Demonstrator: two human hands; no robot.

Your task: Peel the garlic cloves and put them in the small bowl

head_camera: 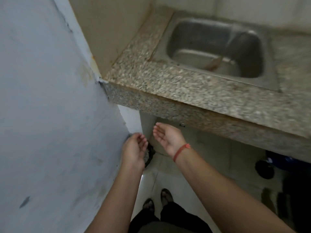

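No garlic and no small bowl appear in this view. My left hand (134, 148) is held out low, below the counter edge, palm up and slightly cupped, with nothing I can make out in it. My right hand (166, 137) hovers beside it, palm up with relaxed fingers, also empty; a red string bracelet circles its wrist. Both hands hang over a dark round thing (149, 155) on the floor near the wall corner, partly hidden by my left hand; what it is I cannot tell.
A speckled stone counter (168, 84) runs across the upper right with a steel sink (217, 51) set in it. A pale wall (50, 115) stands close on the left. Dark objects (277, 165) sit under the counter at right. My feet are on the tiled floor (168, 179).
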